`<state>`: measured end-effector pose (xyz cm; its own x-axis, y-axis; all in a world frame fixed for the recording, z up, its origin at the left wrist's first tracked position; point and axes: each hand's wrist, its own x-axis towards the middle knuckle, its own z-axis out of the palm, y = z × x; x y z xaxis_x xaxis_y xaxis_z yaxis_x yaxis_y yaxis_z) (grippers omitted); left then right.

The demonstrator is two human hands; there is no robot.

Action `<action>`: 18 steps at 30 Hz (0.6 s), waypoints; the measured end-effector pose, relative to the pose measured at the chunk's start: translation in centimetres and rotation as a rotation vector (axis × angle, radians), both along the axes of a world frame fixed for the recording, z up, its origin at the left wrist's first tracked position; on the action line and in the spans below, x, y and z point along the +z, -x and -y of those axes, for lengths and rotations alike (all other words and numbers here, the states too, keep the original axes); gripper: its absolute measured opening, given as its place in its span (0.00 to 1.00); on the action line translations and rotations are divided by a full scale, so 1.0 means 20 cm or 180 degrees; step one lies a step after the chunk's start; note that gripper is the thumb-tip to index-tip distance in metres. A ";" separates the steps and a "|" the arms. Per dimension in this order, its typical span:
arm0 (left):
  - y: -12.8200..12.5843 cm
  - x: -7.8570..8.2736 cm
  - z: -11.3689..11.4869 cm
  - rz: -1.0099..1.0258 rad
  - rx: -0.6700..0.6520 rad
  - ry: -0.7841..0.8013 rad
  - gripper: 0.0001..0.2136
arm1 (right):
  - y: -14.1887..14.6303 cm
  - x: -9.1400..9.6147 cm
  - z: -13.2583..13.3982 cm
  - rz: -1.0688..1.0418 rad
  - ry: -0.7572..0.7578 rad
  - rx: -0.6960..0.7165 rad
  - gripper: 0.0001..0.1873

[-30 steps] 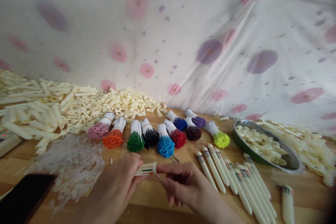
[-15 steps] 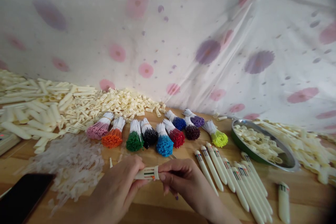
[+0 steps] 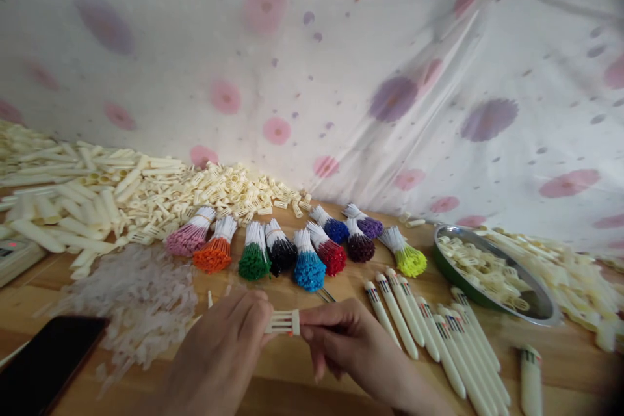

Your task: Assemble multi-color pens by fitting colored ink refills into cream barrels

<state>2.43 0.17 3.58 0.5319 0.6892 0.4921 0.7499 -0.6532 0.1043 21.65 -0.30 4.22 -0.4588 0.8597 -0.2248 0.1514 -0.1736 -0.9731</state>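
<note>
My left hand (image 3: 227, 338) is closed around a cream multicolour pen barrel (image 3: 283, 323). The barrel lies sideways, with its slotted end and rim pointing right; dark slots and a bit of orange show along it. My right hand (image 3: 348, 338) meets that rim with thumb and forefinger pinched together; whatever is between the fingertips is hidden. Just beyond the hands stand bundles of refills with coloured tips, the light blue bundle (image 3: 309, 266) being closest. Thin metal wires (image 3: 325, 295) lie beside it.
Cream pens (image 3: 451, 344) lie in a row at right, with a short pen piece (image 3: 530, 380) apart. Behind is a metal dish (image 3: 546, 312) of slotted parts. Left are a barrel heap (image 3: 73, 208), clear plastic bits (image 3: 141, 305) and a phone (image 3: 51, 364). A flowered sheet (image 3: 312, 78) hangs behind.
The barrel has turned in my left hand, so different slots face up. A purple tip that showed below my right hand is out of sight. The view has shifted slightly.
</note>
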 end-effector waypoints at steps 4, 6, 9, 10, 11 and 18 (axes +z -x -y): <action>0.01 -0.01 0.00 -0.0047 -0.0002 -0.0193 0.10 | 0.00 0.02 -0.01 -0.0526 0.0812 -0.0022 0.21; 0.01 0.00 0.00 -0.0048 0.0042 -0.0230 0.11 | 0.01 0.02 -0.01 -0.0956 0.1198 -0.0301 0.21; 0.00 0.01 0.00 -0.0009 0.0055 -0.0221 0.10 | 0.03 0.01 -0.01 -0.1296 0.1474 -0.0534 0.20; 0.00 0.01 0.00 0.0013 0.0049 -0.0194 0.10 | 0.04 0.01 0.00 -0.1302 0.1474 -0.0569 0.19; 0.00 0.02 0.00 0.0035 0.0042 -0.0161 0.10 | 0.04 0.01 0.00 -0.1281 0.1459 -0.0612 0.19; 0.00 -0.01 0.00 0.0014 0.0168 -0.0065 0.12 | 0.08 -0.01 0.01 -0.1347 0.1333 -0.0866 0.22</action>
